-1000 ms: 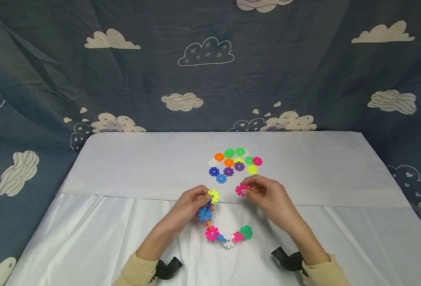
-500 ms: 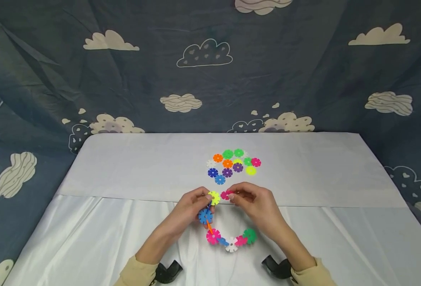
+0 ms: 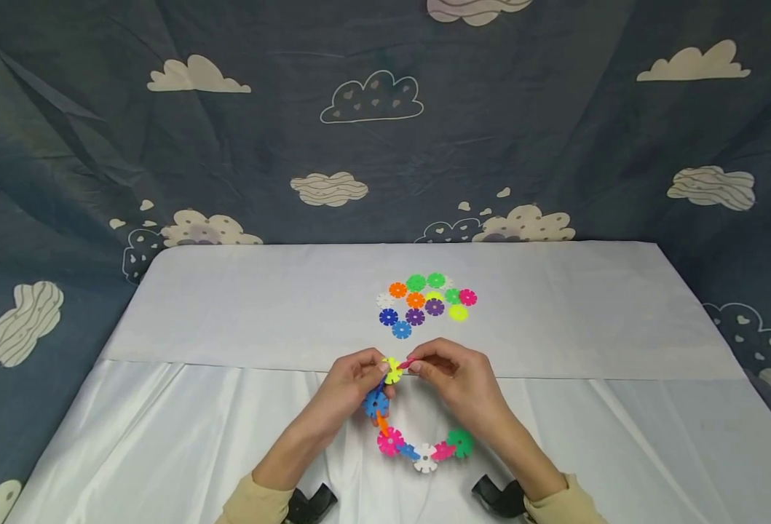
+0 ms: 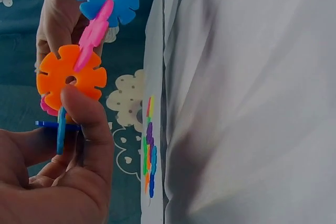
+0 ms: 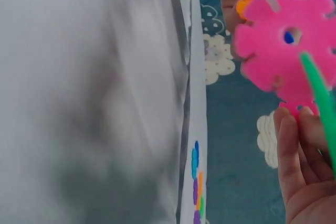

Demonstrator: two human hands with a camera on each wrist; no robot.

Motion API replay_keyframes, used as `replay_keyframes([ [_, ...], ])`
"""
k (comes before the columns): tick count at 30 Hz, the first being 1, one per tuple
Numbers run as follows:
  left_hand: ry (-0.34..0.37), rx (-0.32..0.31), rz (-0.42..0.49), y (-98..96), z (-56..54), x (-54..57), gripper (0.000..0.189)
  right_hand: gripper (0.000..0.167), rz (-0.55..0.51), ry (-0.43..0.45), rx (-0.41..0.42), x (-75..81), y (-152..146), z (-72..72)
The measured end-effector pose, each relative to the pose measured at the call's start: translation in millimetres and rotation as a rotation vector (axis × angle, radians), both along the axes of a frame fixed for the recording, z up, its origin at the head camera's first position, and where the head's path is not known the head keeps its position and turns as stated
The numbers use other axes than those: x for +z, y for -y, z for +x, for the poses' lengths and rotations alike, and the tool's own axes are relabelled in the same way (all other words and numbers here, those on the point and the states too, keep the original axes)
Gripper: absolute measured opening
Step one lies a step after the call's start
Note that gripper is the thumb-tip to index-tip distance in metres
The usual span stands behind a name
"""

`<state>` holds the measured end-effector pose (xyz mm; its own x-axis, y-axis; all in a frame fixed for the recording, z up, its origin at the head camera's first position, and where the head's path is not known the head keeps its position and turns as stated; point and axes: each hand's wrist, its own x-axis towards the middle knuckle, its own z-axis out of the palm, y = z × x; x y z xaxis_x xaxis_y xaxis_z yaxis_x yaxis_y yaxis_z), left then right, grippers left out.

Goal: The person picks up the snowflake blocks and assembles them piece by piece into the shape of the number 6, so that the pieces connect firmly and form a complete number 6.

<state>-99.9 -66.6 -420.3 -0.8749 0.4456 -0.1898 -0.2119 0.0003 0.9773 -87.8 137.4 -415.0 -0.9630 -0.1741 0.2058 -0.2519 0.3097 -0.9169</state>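
Note:
My left hand pinches the upper end of a curved chain of notched plastic discs, near its yellow disc. Below hang a blue disc, an orange disc, a pink disc, a white disc and, at the far end, a green disc. Between thumb and fingers, my right hand holds a loose pink disc, turned edge-on against the yellow one. Whether their slots interlock is too small to tell. In the right wrist view, a chain's pink disc partly blocks the sight.
Beyond the hands, several loose discs in green, orange, purple, blue, yellow, white and pink lie in a cluster on the white-covered table. A dark cloud-printed cloth hangs behind the table.
My right hand has moved left with the pink disc, bringing it to the yellow disc and turning it from face-on to edge-on. The chain's lower part has shifted slightly toward me.

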Motion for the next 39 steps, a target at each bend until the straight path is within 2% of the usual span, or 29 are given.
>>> replay_keyframes([
  [6,-0.024,0.032,0.005,-1.5,0.5,-2.4,0.023,0.014,0.041,-0.039,-0.019,-1.6,4.2,1.0],
  [12,0.005,0.017,0.004,-4.0,1.3,-4.0,0.022,0.014,0.030,0.032,-0.009,-2.8,2.1,-1.2],
  [18,0.004,-0.001,-0.050,-4.9,1.1,-2.9,0.022,0.023,0.142,0.090,-0.016,-5.1,-8.8,-8.5],
  [22,-0.008,-0.005,-0.084,-3.1,0.1,-2.6,0.021,0.027,0.201,0.111,0.007,-6.3,-19.3,-23.3],
  [29,-0.009,0.013,-0.114,0.2,-3.4,-4.9,0.020,0.026,0.305,0.120,0.099,-7.2,-28.3,-60.8],
  [39,-0.021,0.016,-0.102,3.1,-5.3,-6.3,0.019,0.028,0.467,0.090,0.245,-12.1,-16.4,-102.0],
])
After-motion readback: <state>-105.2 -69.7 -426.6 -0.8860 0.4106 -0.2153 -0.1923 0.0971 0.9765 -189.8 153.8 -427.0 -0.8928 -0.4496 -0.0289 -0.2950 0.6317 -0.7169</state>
